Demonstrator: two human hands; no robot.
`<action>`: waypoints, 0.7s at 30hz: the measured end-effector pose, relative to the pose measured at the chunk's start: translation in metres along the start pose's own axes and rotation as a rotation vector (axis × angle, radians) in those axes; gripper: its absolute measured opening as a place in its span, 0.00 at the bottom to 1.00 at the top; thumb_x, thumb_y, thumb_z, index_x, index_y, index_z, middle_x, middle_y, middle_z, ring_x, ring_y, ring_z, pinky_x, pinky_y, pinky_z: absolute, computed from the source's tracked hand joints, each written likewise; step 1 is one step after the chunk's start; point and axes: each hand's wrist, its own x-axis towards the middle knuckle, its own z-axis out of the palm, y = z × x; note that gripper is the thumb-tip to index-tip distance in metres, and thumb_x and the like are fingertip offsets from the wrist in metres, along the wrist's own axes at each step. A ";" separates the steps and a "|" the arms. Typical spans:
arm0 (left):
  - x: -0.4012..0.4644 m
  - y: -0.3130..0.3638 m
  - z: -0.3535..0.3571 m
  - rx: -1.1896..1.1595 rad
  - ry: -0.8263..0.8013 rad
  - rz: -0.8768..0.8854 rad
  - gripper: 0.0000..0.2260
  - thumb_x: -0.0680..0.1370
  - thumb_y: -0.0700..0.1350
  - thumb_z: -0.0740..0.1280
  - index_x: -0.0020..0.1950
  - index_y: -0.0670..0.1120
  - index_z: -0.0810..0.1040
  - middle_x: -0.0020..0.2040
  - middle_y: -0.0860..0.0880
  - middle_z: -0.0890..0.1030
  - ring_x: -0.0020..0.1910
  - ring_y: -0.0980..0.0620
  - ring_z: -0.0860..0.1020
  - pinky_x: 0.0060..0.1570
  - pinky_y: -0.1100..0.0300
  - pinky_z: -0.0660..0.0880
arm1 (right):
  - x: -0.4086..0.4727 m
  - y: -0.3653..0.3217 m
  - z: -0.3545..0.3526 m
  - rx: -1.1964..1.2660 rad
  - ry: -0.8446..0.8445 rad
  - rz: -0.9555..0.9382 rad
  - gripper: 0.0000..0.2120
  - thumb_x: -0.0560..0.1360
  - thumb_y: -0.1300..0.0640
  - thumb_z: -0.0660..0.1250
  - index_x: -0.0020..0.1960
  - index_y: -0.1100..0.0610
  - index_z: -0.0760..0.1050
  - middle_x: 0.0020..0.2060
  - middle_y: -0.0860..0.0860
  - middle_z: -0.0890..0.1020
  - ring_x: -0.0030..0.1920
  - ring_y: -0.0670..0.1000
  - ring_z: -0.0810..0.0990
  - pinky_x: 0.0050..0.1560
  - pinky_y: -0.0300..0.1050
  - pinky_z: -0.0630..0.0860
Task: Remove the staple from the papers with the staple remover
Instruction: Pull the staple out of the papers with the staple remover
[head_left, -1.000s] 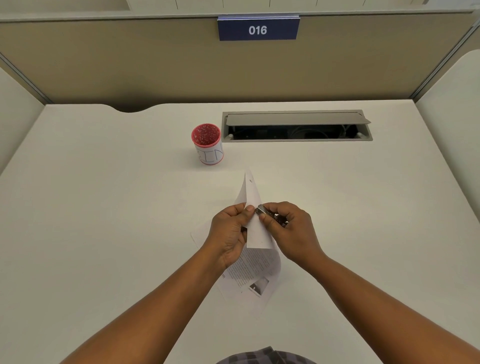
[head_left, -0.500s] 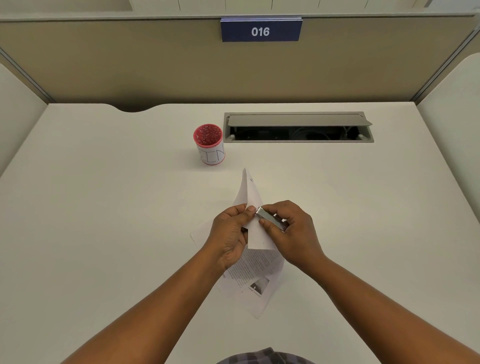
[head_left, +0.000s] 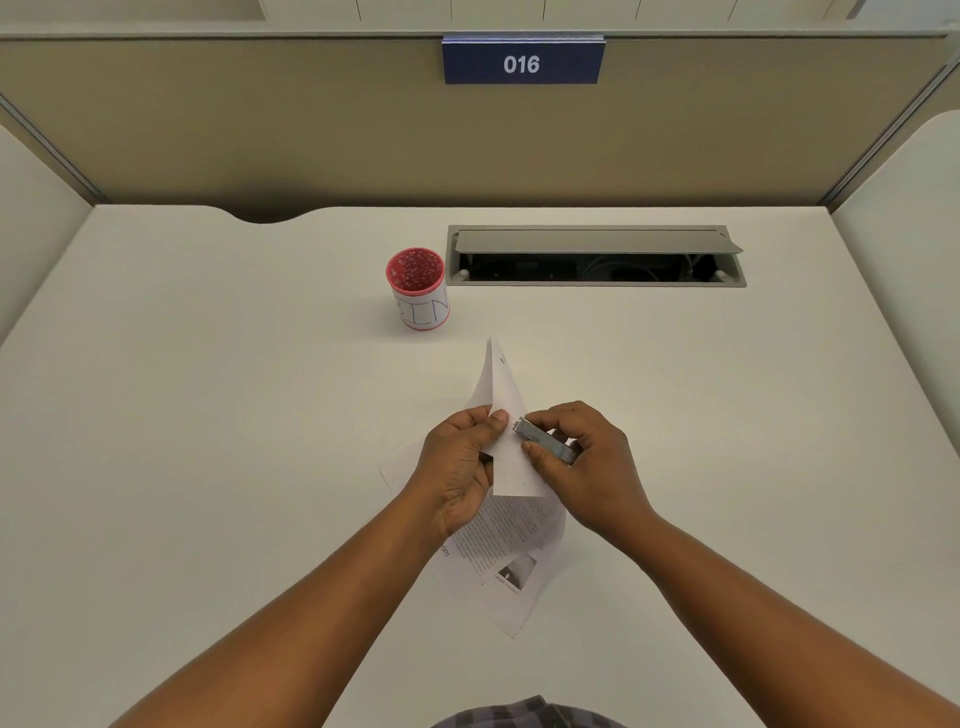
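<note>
Both hands unmoved; staple remover (head_left: 545, 443) still pressed against papers (head_left: 511, 457).

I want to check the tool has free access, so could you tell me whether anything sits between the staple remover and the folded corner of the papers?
Nothing visible does. The staple remover, held in the right hand, has its tip right at the papers, which the left hand pinches beside it. The staple itself is too small to see.

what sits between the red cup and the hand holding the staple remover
Only the raised corner of the papers and bare desk lie between the red cup and the right hand, in the head view.
</note>
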 end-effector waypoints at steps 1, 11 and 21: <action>0.001 0.000 0.000 0.007 0.003 0.007 0.07 0.78 0.36 0.71 0.55 0.38 0.83 0.53 0.39 0.87 0.46 0.46 0.87 0.42 0.53 0.84 | 0.000 0.000 0.000 0.002 -0.002 0.001 0.11 0.73 0.60 0.75 0.54 0.50 0.84 0.47 0.42 0.82 0.46 0.45 0.79 0.44 0.31 0.72; 0.003 -0.003 -0.001 0.206 0.016 0.126 0.14 0.79 0.31 0.66 0.55 0.50 0.77 0.45 0.46 0.88 0.47 0.43 0.82 0.54 0.42 0.81 | 0.000 0.003 -0.002 0.025 -0.014 0.037 0.11 0.74 0.59 0.75 0.53 0.47 0.83 0.48 0.42 0.82 0.46 0.45 0.79 0.42 0.34 0.73; -0.003 0.002 0.002 -0.055 -0.139 -0.087 0.15 0.81 0.44 0.63 0.47 0.39 0.87 0.45 0.41 0.86 0.40 0.48 0.85 0.40 0.55 0.83 | 0.005 -0.034 -0.001 -0.347 -0.250 -0.263 0.11 0.75 0.58 0.71 0.55 0.48 0.84 0.53 0.45 0.83 0.49 0.46 0.76 0.46 0.41 0.73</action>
